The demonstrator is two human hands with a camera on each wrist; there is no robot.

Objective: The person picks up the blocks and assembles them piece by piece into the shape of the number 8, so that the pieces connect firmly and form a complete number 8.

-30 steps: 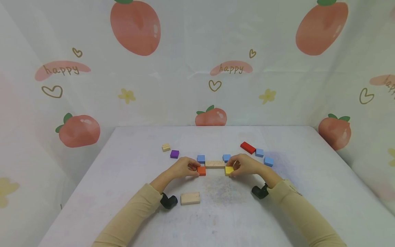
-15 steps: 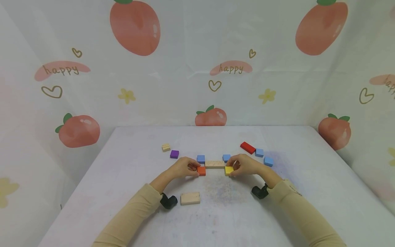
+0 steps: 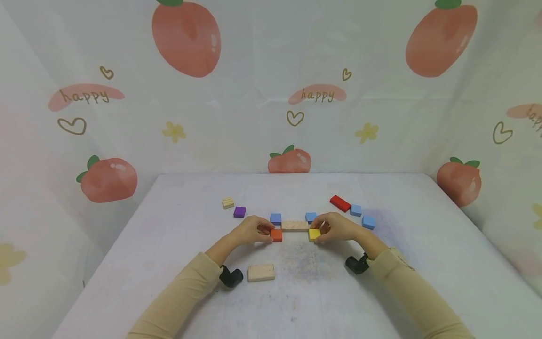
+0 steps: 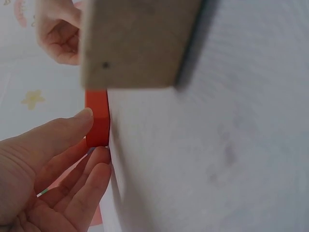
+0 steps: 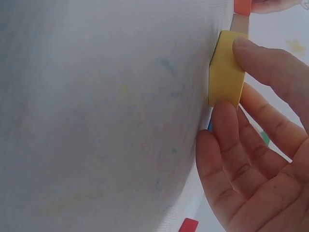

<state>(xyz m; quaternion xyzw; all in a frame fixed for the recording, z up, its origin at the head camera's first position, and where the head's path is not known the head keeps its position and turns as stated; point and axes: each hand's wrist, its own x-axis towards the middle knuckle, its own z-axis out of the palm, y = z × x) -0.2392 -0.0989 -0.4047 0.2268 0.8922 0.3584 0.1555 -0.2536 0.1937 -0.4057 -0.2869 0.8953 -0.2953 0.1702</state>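
The left hand (image 3: 254, 230) pinches the orange-red block (image 3: 276, 236) between thumb and fingers, the gap drawn in to the block's own width, and the right hand (image 3: 336, 226) has the yellow block (image 3: 314, 236) in a matching pinch; the remaining fingers of each hand curve loosely beside the grip. Both blocks sit low on the white surface (image 3: 292, 301), well in from its left and right edges and closer to the far edge than the loose wooden plank (image 3: 261, 272) is. Just beyond them, towards the far edge, lies a pale wooden bar (image 3: 295, 226), with the left blue block (image 3: 275, 218) and the right blue block (image 3: 311, 217) near its ends; whether the held blocks touch the bar is hard to tell. By their look, the two held pieces are small painted wooden blocks: light, stiff and hardly fragile, so they should neither bend nor crush under a firm pinch. The smooth paint may be a little slippery, and on a flat surface such light pieces would probably slide or twist at a small uneven push. The best hold seems to be low on the opposite faces, thumb on the side towards the near edge and index finger on the side towards the far edge, which leaves each block's inner face free and its top uncovered.
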